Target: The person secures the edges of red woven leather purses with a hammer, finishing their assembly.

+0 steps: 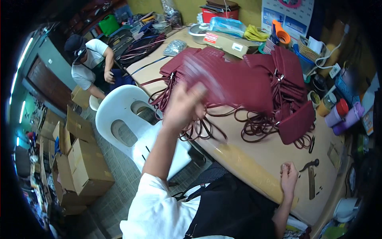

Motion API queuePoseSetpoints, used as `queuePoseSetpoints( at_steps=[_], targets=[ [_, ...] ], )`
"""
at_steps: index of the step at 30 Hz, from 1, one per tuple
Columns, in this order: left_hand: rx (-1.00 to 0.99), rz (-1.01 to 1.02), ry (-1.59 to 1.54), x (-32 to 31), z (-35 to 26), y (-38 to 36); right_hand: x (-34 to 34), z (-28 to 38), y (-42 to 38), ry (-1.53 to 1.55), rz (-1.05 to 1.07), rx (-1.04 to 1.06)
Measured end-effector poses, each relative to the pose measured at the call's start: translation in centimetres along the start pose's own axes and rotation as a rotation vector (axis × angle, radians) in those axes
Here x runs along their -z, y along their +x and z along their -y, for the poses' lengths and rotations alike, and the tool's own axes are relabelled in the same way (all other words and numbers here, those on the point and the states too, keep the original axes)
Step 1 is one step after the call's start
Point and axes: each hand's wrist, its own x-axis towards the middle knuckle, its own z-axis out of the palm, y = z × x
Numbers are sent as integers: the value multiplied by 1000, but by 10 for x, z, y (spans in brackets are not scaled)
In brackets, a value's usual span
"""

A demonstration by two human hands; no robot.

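Note:
My left hand (186, 104) reaches over the table, smeared by motion, beside a blurred burgundy bag (242, 85). Whether its fingers grip that bag cannot be made out. More burgundy bags with long thin straps lie around it: a stack at the left (169, 67), another with silver zip pulls at the right (288, 65), and a small pouch (296, 123) in front. My right hand (289, 175) rests at the table's near edge with curled fingers and nothing visible in it. Just right of it lies a hammer (311, 179) with a wooden handle.
A white plastic chair (137, 123) stands against the table's left side. Beyond it a co-worker (89, 63) in a cap bends down. Cardboard boxes (89, 167) sit on the floor at left. Cups and bottles (342, 111) line the right edge; a long carton (230, 44) lies behind the bags.

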Motion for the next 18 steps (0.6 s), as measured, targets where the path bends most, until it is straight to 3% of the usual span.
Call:
queuePoseSetpoints(
  at_steps=[1,3,5,7,8,9,10,11,12,13,15,17,18],
  targets=[
    [-137,-15,-136,24,-2,27,-4,-2,-1,-1,6,13],
    [-195,-197,-169,55,-31,62,-16,-4,-3,-306,-109,138],
    [-177,-136,-298,94,-33,102,-21,7,-5,-361,-148,202],
    [-122,-226,-332,118,-18,132,-23,9,-6,-409,-190,255],
    [-190,-241,-192,137,8,153,-23,5,-5,-410,-198,245],
    [-95,-555,-108,114,16,154,-23,3,-4,-412,-208,237],
    [-408,-613,383,177,109,216,-23,4,-4,-410,-213,235],
    [-348,-449,849,180,127,210,-23,6,-5,-413,-204,233],
    [112,-348,1303,164,141,199,-22,7,-5,-419,-193,230],
    [339,-284,1283,139,151,187,-21,7,-4,-420,-195,229],
    [308,-331,1215,131,156,176,-22,5,-4,-414,-190,213],
    [330,-272,1375,120,124,167,-27,-2,-1,-394,-209,242],
    [198,-361,1494,112,112,162,-24,-6,-1,-381,-224,279]
  ],
)
